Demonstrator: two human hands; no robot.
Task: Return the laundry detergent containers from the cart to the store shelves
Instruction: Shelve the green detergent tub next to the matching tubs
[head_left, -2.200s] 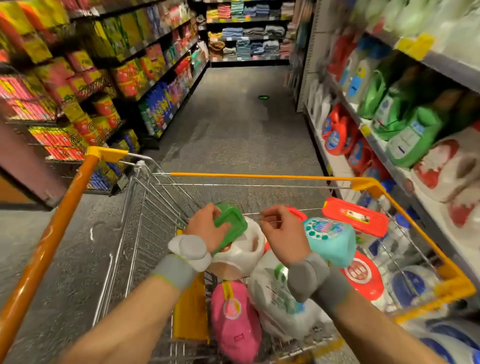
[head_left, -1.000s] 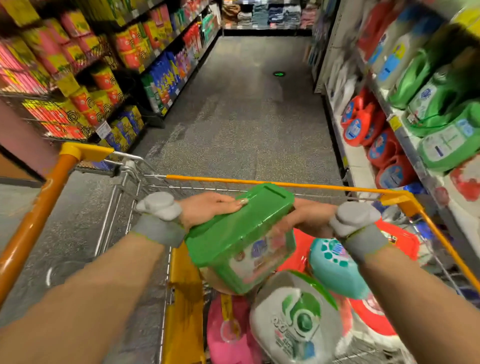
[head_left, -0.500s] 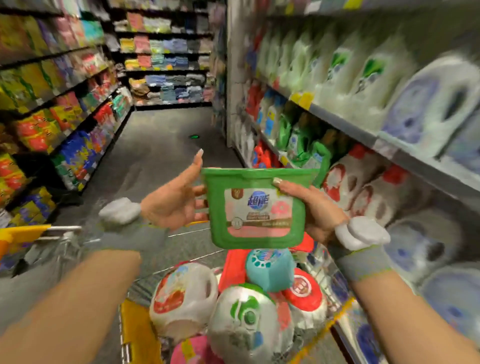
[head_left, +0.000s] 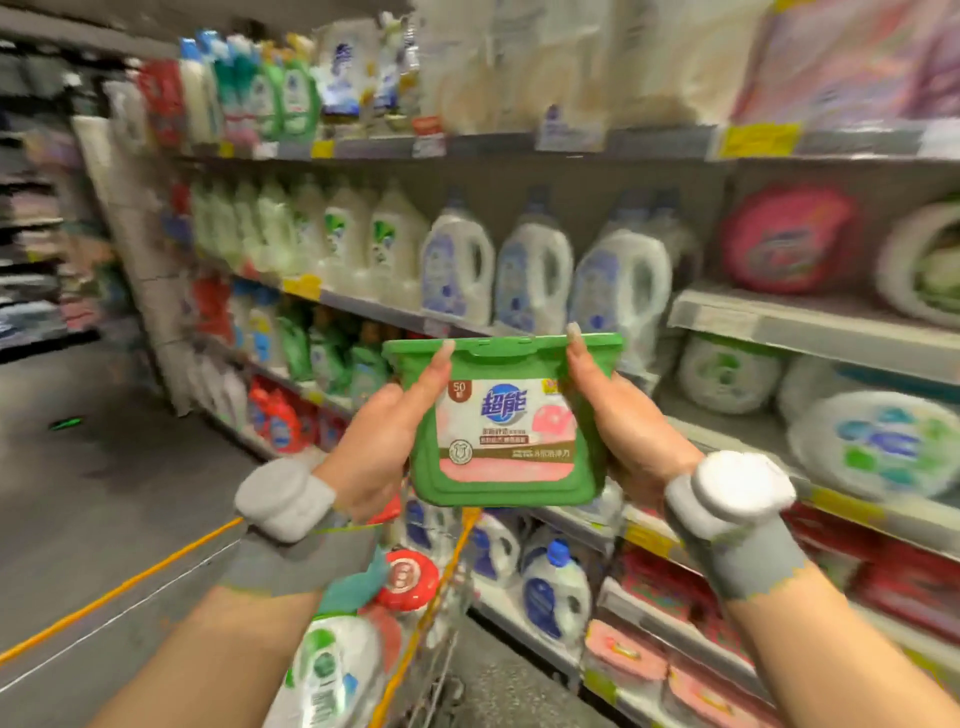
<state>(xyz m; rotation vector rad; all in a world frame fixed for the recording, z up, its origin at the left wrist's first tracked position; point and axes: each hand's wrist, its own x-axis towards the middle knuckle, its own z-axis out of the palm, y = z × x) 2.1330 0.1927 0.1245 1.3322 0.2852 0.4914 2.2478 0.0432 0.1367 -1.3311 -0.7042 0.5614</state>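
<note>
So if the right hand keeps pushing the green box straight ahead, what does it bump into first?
Probably the white jugs on the shelf behind the green box. The right hand points up toward them, though depth is hard to judge here.

Tub (head_left: 501, 421) held up between left hand (head_left: 370, 457) and right hand (head_left: 631, 436), in front of the shelves (head_left: 810, 325). Jugs (head_left: 535, 270) stand on the shelf behind the tub. Cart (head_left: 431, 597) sits below the hands, just left of the shelves, with a bottle (head_left: 332, 670) in it. Aisle floor (head_left: 104, 467) lies to the left.
</note>
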